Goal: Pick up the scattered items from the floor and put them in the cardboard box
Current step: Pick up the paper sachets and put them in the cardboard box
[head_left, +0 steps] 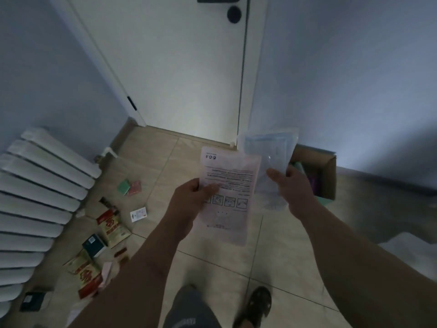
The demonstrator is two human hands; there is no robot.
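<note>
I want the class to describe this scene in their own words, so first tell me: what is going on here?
A person stands on a tiled floor by a door, tidying up. The left hand holds a pink printed packet; the right hand holds a clear plastic packet near an open cardboard box against the wall. More items, including red packets and small boxes, lie on the floor beside the radiator.

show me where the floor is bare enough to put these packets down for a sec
Bare tile runs from the door threshold down the middle, between the scattered items and the cardboard box. It is crowded along the radiator: red pouches, a dark box and small cards lie close together.
</note>
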